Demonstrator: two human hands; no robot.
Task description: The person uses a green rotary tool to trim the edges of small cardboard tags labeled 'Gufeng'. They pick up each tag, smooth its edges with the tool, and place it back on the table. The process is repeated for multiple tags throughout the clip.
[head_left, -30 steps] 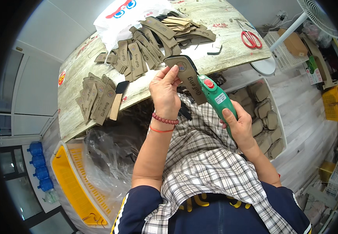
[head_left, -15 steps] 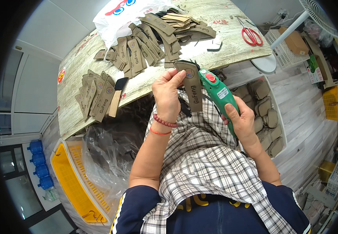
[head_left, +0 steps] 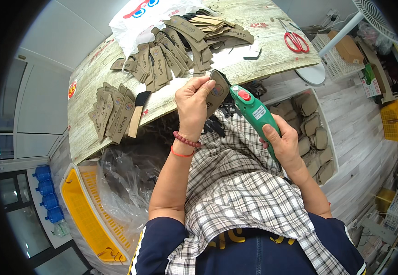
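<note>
Between the thumb and fingers of my left hand (head_left: 191, 103) is a brown fabric strap piece (head_left: 217, 94) with a rounded top and dark edging. It is tilted, and its lower part is hidden behind my hand. My right hand (head_left: 283, 141) is wrapped round a green handheld electric cutter (head_left: 257, 114) with a red button. The cutter's head is at the piece's right edge; whether they touch I cannot tell. Black trimmings (head_left: 215, 127) lie on the checked apron (head_left: 240, 201) over my lap. Similar strap pieces (head_left: 160, 66) are heaped on the table beyond my hands.
On the worn wooden table (head_left: 254, 64) are another group of strap pieces (head_left: 116, 114), a white plastic bag (head_left: 137, 30) and red-handled scissors (head_left: 296, 42). A white bin (head_left: 329, 133) of brown pads stands right; a yellow basket (head_left: 82, 201) and clear plastic (head_left: 121, 183) are left.
My left hand has shifted slightly left and turned the strap piece, so its lower end has swung behind the hand. The cutter has moved a little left with my right hand.
</note>
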